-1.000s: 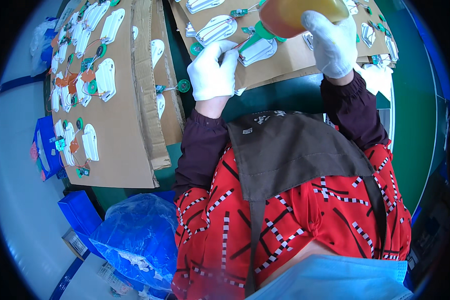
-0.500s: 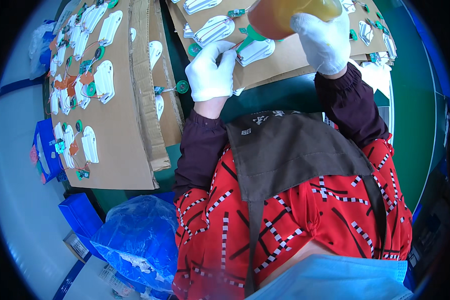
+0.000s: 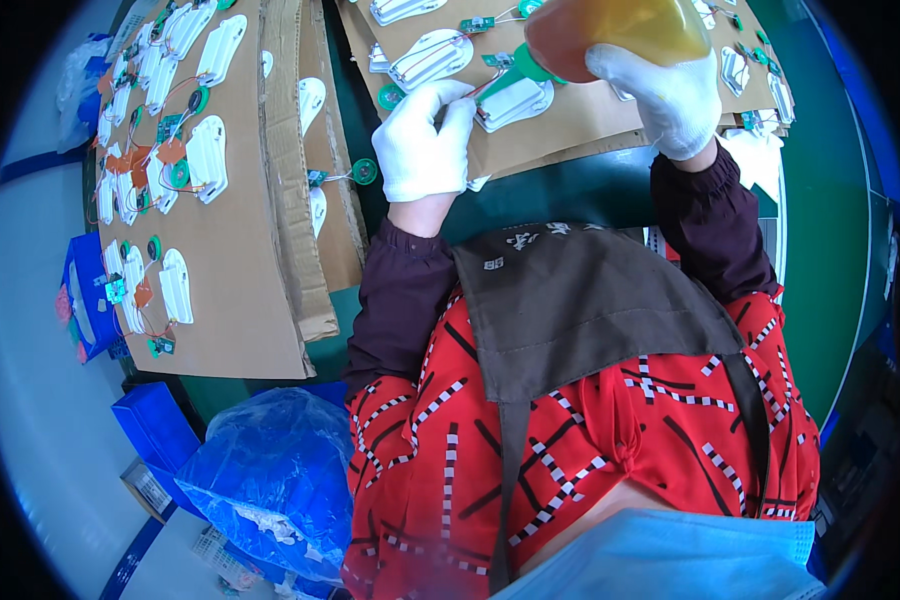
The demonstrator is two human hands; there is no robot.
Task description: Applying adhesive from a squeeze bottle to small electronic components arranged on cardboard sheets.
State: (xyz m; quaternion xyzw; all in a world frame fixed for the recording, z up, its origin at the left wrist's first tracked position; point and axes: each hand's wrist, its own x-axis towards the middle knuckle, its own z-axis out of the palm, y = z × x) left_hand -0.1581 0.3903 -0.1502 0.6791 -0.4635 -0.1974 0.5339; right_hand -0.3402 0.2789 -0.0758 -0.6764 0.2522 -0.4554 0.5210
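My right hand [image 3: 675, 105], in a white glove, is wrapped round a squeeze bottle [image 3: 625, 35] of amber liquid, tilted so its green nozzle [image 3: 538, 66] points down to the left. The nozzle tip reaches close to my left fingertips, over a white plastic housing [image 3: 518, 104] on a cardboard sheet [image 3: 560, 130]. My left hand [image 3: 427, 142], also gloved, is closed in a pinch on thin reddish wires beside that housing. A small green circuit board [image 3: 498, 60] sits just beyond. Another white housing [image 3: 431, 58] lies past my left fingers.
Left of me, a stack of cardboard [image 3: 235, 290] carries several white housings with wired boards and round green-rimmed parts. A blue bin lined with clear plastic [image 3: 270, 470] stands at lower left, next to a blue box [image 3: 157, 425]. Green tabletop [image 3: 820, 230] shows at right.
My right hand and the bottle have shifted to the right, and the nozzle has drawn back a little from my left fingertips. My left hand stays almost in place, still pinching.
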